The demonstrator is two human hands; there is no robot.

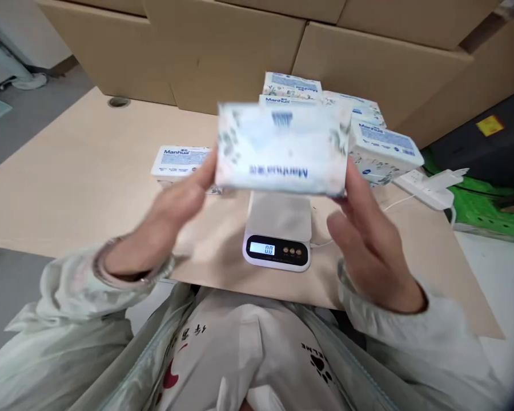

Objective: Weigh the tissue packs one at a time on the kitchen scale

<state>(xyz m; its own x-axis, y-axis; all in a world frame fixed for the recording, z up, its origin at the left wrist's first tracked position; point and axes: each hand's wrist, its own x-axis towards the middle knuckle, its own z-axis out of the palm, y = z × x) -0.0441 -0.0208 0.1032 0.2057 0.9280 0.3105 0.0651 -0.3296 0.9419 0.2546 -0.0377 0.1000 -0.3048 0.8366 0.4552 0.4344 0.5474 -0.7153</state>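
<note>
Between my two hands I hold a tissue pack [282, 148] up above the table, its Manhua print upside down and slightly blurred. My left hand [167, 211] grips its left end and my right hand [370, 234] its right end; the fingertips behind it are hidden. Below the pack stands a white digital scale [280, 217], its display reading 0.0, with nothing visible on its plate. Another tissue pack [177, 162] lies on the table behind my left hand. Several more packs are piled at the back right, among them one pack [385, 151] near my right hand.
Large cardboard boxes [240, 57] line the back of the light wooden table [89, 171]. At the right edge lies a white power strip [428, 188] with cables, beside a green crate [484, 205]. A round cable hole [119, 102] sits at the table's back left.
</note>
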